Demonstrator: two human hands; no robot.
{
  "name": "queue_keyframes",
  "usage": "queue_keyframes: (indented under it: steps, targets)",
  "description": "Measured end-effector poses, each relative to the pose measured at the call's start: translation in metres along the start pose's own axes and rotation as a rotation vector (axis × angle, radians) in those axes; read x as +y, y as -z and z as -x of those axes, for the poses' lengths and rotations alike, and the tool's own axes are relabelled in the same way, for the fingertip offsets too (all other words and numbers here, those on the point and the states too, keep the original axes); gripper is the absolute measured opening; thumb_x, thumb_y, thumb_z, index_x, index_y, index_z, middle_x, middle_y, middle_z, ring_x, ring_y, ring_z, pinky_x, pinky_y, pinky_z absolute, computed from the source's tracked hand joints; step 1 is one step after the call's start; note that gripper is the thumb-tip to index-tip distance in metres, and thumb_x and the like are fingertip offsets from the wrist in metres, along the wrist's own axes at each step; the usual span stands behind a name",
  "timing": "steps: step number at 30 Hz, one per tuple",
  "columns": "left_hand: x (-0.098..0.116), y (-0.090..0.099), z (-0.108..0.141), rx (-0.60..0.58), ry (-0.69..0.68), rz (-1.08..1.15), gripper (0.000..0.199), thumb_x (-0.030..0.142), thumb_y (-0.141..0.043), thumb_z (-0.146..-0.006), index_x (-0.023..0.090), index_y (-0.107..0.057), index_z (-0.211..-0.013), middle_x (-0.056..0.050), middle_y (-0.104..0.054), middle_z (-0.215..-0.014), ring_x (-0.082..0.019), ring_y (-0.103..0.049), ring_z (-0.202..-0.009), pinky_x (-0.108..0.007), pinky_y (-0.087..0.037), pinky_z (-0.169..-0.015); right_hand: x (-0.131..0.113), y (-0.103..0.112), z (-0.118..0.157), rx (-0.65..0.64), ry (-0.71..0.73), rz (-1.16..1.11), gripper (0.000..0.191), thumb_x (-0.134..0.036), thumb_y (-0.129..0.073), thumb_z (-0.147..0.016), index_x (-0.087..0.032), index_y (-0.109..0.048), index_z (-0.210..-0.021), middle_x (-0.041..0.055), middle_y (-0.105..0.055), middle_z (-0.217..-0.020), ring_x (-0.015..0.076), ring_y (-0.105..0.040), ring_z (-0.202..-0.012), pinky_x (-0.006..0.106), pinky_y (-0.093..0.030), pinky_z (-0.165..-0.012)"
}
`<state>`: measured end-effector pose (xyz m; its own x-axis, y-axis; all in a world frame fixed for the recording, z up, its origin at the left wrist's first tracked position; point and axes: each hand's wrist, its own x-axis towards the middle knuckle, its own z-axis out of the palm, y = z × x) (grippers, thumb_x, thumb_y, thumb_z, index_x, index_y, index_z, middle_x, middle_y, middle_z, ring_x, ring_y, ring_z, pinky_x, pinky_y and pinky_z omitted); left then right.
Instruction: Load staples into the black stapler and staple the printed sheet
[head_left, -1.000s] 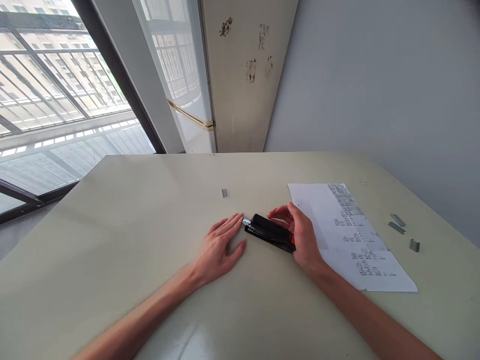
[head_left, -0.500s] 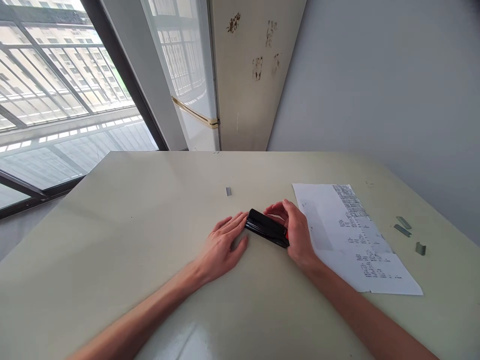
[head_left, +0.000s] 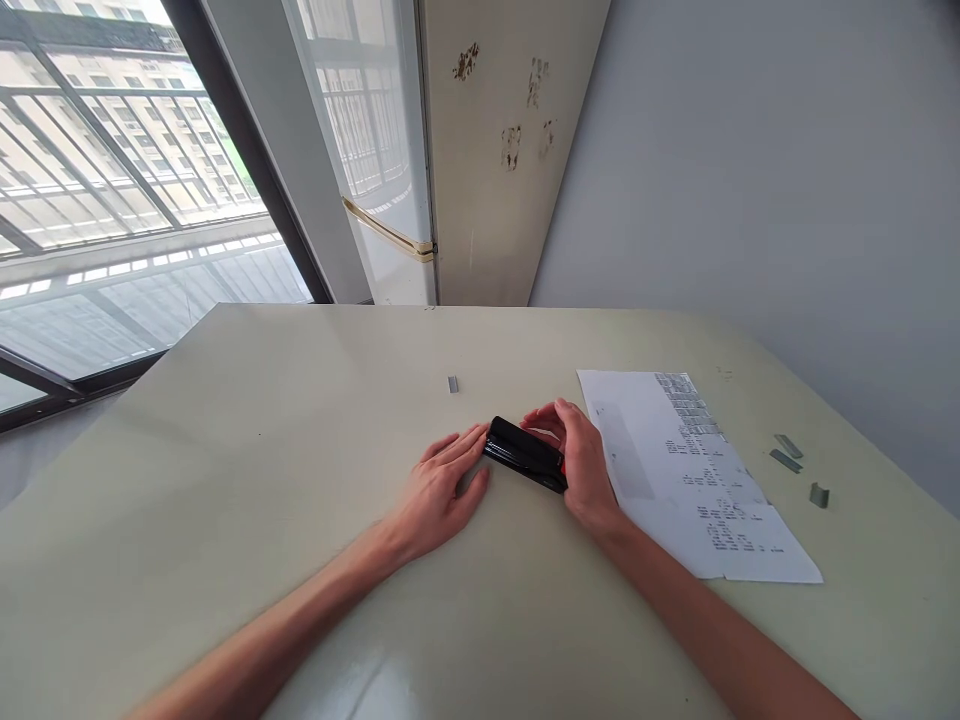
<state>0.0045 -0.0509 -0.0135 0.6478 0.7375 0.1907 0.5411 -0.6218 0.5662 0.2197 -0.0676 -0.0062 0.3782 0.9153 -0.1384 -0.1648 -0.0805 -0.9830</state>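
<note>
A black stapler [head_left: 523, 452] with a bit of red at its right end lies slantwise on the table between my hands. My left hand [head_left: 442, 497] rests on the table with its fingers stretched out, the fingertips against the stapler's left end. Around the right end curl the fingers and thumb of my right hand [head_left: 583, 462], which grips it; part of those fingers is hidden behind the stapler. Beyond the stapler, a small strip of staples [head_left: 453, 384] lies on the tabletop.
A printed sheet of paper [head_left: 637, 450] lies right of my right hand on the pale table [head_left: 225, 430]. Several grey staple strips [head_left: 786, 461] are scattered farther right. A refrigerator [head_left: 480, 220] stands behind the table, with a wall on the right and a window on the left.
The whole view has shifted slightly, so the hands, stapler and paper appear a little farther left. Both hands keep the same place on the stapler.
</note>
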Motion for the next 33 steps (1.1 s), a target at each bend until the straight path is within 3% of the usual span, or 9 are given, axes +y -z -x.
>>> queue_keyframes:
  steps: [9,12,15,18,21,24,28,33]
  targets:
    - [-0.003,-0.003,0.002,0.034,0.006,0.02,0.052,0.032,-0.04,-0.11,0.02,-0.052,-0.158,-0.009,-0.044,-0.167,-0.025,-0.045,-0.155,-0.047,-0.038,-0.128,0.001,-0.001,0.001,-0.014,0.044,-0.021,0.042,-0.064,-0.056,-0.097,-0.024,-0.068,-0.088,0.005,-0.079,-0.097,0.0278,-0.076,-0.105,0.036,-0.059,-0.082]
    - [-0.004,-0.001,0.002,0.093,0.052,0.07,0.049,0.033,-0.044,-0.108,0.023,-0.058,-0.153,-0.006,-0.055,-0.161,-0.027,-0.05,-0.151,-0.046,-0.042,-0.125,0.002,0.002,0.003,-0.036,0.062,0.019,0.041,-0.062,-0.052,-0.1,-0.025,-0.067,-0.09,0.0042,-0.079,-0.101,0.0268,-0.075,-0.108,0.036,-0.058,-0.085]
    - [-0.007,0.007,0.0,0.186,0.174,0.162,0.04,0.039,-0.052,-0.106,0.026,-0.069,-0.139,-0.005,-0.069,-0.146,-0.027,-0.065,-0.135,-0.042,-0.05,-0.115,0.0,0.006,0.006,-0.074,0.062,0.086,0.041,-0.061,-0.048,-0.103,-0.025,-0.066,-0.094,0.0042,-0.078,-0.107,0.0262,-0.075,-0.109,0.037,-0.058,-0.088]
    - [-0.009,0.017,-0.001,0.254,0.314,0.333,0.031,0.048,-0.059,-0.103,0.025,-0.077,-0.11,-0.005,-0.079,-0.116,-0.024,-0.073,-0.102,-0.034,-0.057,-0.087,-0.005,0.012,0.014,-0.145,0.128,0.267,0.036,-0.058,-0.051,-0.104,-0.026,-0.067,-0.104,0.0053,-0.076,-0.116,0.0251,-0.073,-0.11,0.037,-0.058,-0.088]
    - [-0.011,0.022,-0.002,0.291,0.411,0.495,0.037,0.056,-0.069,-0.095,0.02,-0.071,-0.085,-0.004,-0.075,-0.086,-0.019,-0.066,-0.077,-0.029,-0.05,-0.068,-0.008,0.022,0.027,-0.249,0.311,0.567,0.03,-0.051,-0.063,-0.1,-0.028,-0.067,-0.119,0.0056,-0.074,-0.123,0.0243,-0.071,-0.109,0.035,-0.059,-0.084]
    - [-0.014,0.024,-0.003,0.334,0.45,0.556,0.042,0.059,-0.073,-0.091,0.019,-0.067,-0.079,-0.003,-0.069,-0.079,-0.016,-0.06,-0.072,-0.026,-0.045,-0.063,-0.006,0.031,0.032,-0.266,0.483,0.787,0.03,-0.045,-0.063,-0.102,-0.031,-0.067,-0.128,0.005,-0.074,-0.12,0.023,-0.071,-0.099,0.035,-0.06,-0.077]
    - [-0.02,0.024,-0.005,0.357,0.424,0.553,0.042,0.059,-0.067,-0.095,0.018,-0.07,-0.083,-0.003,-0.07,-0.081,-0.016,-0.061,-0.075,-0.026,-0.045,-0.068,-0.002,0.03,0.015,-0.163,0.635,0.908,0.03,-0.044,-0.059,-0.105,-0.03,-0.068,-0.129,0.0055,-0.077,-0.114,0.0237,-0.073,-0.091,0.037,-0.06,-0.073]
    - [-0.022,0.025,-0.006,0.331,0.407,0.515,0.047,0.059,-0.053,-0.103,0.019,-0.075,-0.091,-0.002,-0.07,-0.081,-0.015,-0.059,-0.072,-0.026,-0.043,-0.067,0.001,0.002,-0.03,-0.068,0.687,0.962,0.029,-0.043,-0.06,-0.104,-0.027,-0.07,-0.126,0.007,-0.077,-0.116,0.0252,-0.073,-0.091,0.039,-0.058,-0.076]
